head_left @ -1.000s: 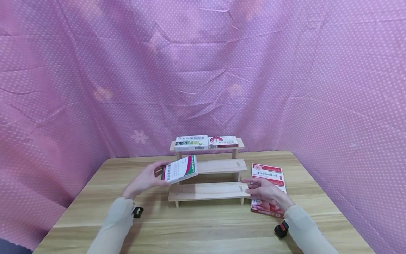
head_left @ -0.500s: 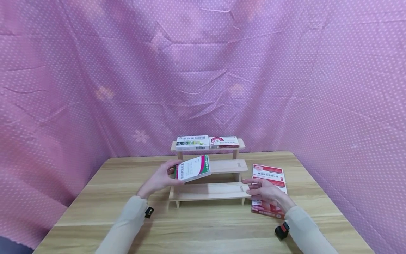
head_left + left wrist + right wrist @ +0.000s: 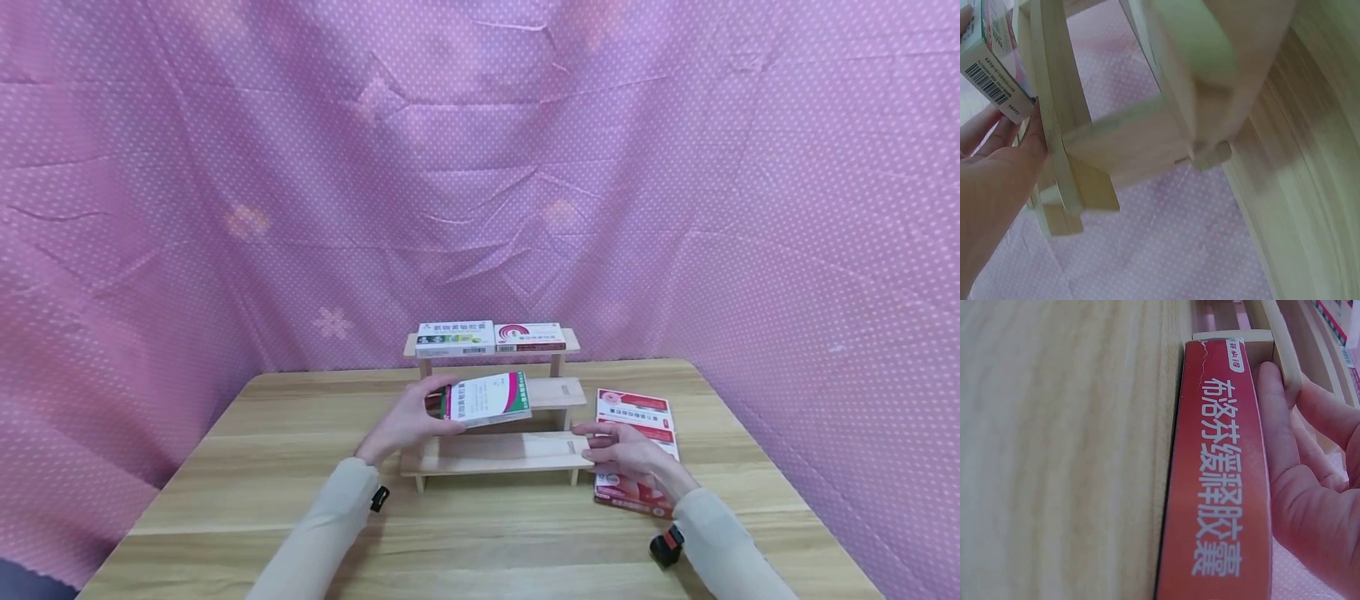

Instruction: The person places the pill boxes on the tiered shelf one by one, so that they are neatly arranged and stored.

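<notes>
My left hand [image 3: 408, 422] grips a white medicine box [image 3: 489, 397] with green and magenta trim by its left end. The box is slightly tilted over the middle step of a three-tier wooden display rack [image 3: 498, 450]; whether it touches the step I cannot tell. In the left wrist view, the box's barcode end [image 3: 990, 81] shows beside the rack, with the fingers against it. My right hand [image 3: 630, 452] pinches the right end of the rack's lowest step between thumb and fingers. In the right wrist view, a red medicine box [image 3: 1219, 469] lies close beside that thumb.
Two medicine boxes lie side by side on the top step, a white one with a green picture [image 3: 454, 337] and one with a red arc [image 3: 528, 335]. More red-and-white boxes [image 3: 634, 407] lie right of the rack. A pink dotted cloth [image 3: 480, 167] hangs behind the table [image 3: 450, 542].
My left hand has carried the medicine box rightward, from the rack's left side to over the middle step, and the box has levelled a little. My right hand has stayed on the rack.
</notes>
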Motion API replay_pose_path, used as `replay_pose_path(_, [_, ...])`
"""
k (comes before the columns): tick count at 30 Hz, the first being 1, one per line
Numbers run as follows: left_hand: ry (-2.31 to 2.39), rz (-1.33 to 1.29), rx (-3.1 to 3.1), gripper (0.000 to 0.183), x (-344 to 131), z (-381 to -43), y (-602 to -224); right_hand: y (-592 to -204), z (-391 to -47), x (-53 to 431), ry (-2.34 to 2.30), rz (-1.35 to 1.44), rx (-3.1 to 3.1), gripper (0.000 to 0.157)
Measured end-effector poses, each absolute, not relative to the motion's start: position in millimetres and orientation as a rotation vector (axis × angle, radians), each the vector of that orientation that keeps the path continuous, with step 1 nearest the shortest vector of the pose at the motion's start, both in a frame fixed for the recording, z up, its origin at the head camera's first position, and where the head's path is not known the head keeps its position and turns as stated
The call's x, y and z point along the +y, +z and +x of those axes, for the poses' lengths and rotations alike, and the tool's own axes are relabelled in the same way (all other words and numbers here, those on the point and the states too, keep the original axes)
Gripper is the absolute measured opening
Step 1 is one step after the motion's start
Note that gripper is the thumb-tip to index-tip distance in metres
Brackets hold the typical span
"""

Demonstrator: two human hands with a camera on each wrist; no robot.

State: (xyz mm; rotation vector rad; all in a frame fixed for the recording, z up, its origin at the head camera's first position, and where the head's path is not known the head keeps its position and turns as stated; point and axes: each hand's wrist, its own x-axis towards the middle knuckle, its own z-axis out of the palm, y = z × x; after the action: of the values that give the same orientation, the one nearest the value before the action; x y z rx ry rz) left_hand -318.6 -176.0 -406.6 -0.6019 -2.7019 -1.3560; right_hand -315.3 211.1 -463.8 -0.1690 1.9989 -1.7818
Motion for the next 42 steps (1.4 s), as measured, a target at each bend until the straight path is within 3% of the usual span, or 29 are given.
replay_pose_path(14, [-1.521,-0.537,-2.677,0.079,-150,-321,-412,-465,-316,211,-1.773,-0.165,2.017,0.054])
replay_pose_path(42, [-1.526,-0.490,-2.675,0.086,-205,-326,-410,-469,-319,211,-1.800,-0.164,1.987,0.054])
